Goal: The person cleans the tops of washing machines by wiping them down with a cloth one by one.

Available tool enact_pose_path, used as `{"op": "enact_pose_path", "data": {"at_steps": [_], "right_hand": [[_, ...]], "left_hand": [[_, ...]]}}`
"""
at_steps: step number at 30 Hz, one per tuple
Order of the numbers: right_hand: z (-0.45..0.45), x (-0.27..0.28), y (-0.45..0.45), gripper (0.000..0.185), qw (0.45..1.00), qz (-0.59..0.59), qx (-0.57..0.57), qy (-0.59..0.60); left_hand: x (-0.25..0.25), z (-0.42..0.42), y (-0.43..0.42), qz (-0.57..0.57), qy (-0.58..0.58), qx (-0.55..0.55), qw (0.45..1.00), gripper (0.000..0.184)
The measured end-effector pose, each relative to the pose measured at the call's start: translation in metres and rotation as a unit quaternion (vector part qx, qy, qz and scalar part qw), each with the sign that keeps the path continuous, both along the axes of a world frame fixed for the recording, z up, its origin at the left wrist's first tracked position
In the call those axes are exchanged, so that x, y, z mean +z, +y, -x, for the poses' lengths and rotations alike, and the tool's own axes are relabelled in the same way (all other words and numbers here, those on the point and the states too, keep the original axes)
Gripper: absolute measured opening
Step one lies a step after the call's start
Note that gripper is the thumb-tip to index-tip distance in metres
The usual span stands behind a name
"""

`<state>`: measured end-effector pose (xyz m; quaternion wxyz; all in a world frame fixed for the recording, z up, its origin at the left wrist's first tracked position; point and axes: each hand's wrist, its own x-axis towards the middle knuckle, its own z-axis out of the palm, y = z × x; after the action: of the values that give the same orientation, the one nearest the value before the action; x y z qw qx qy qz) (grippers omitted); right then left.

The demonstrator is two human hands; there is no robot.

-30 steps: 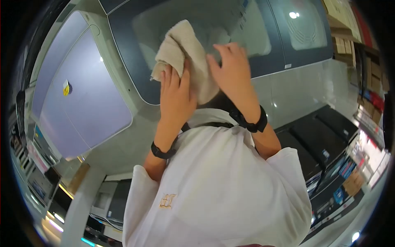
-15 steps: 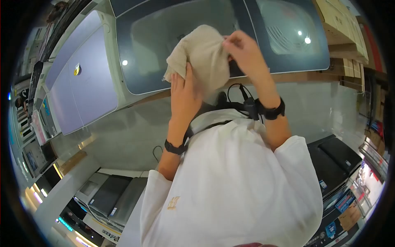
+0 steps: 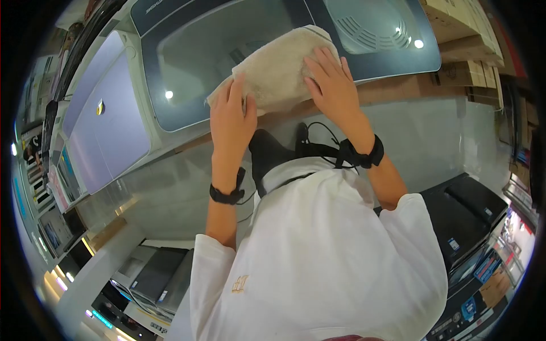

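A beige towel (image 3: 275, 73), folded over, lies on the front edge of a washing machine top (image 3: 187, 111) with dark blue framing and see-through lids. On the towel's left end rests my left hand (image 3: 232, 116), its fingers stretched out and the thumb apart. My right hand (image 3: 334, 88) is flat on the right part of the cloth, fingers spread. Neither hand is wrapped round the towel. Part of the towel hangs over the machine's front edge. Each wrist wears a black band.
To the left stands a machine with a pale violet lid (image 3: 111, 122). Cardboard boxes (image 3: 455, 28) are stacked at the far right. Black appliances (image 3: 463, 213) stand behind me on the right, and more (image 3: 162, 275) on the left. A grey tiled floor (image 3: 409, 125) lies between.
The towel was lifted and bunched, with the right hand pinching its edge. Now it is spread lower along the front edge, the right hand flat on it. My left hand has moved left.
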<state>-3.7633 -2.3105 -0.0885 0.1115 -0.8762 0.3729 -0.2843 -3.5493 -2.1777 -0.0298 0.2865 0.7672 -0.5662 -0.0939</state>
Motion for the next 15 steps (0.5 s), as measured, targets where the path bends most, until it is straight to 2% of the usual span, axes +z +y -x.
{"op": "enact_pose_path", "data": {"at_steps": [3, 6, 9, 12, 15], "right_hand": [[0.015, 0.007, 0.007, 0.046, 0.999, -0.005, -0.018, 0.044], [0.032, 0.010, 0.003, 0.045, 0.998, -0.014, -0.023, 0.053], [0.042, -0.002, -0.016, 0.042, 0.998, -0.026, -0.054, 0.011], [0.037, 0.012, -0.030, 0.040, 0.973, 0.032, -0.224, 0.054], [0.035, 0.006, -0.044, 0.037, 0.984, 0.000, -0.171, 0.053]], "left_hand": [[-0.009, 0.004, -0.020, 0.030, 0.005, -0.018, 0.999, 0.050], [-0.031, -0.002, -0.028, 0.064, -0.081, -0.023, 0.994, 0.053], [-0.038, -0.004, -0.023, 0.028, -0.092, 0.003, 0.995, 0.056], [-0.038, 0.000, -0.020, 0.023, -0.107, 0.022, 0.994, 0.059], [-0.028, 0.010, -0.022, -0.054, -0.108, 0.096, 0.988, 0.058]]}}
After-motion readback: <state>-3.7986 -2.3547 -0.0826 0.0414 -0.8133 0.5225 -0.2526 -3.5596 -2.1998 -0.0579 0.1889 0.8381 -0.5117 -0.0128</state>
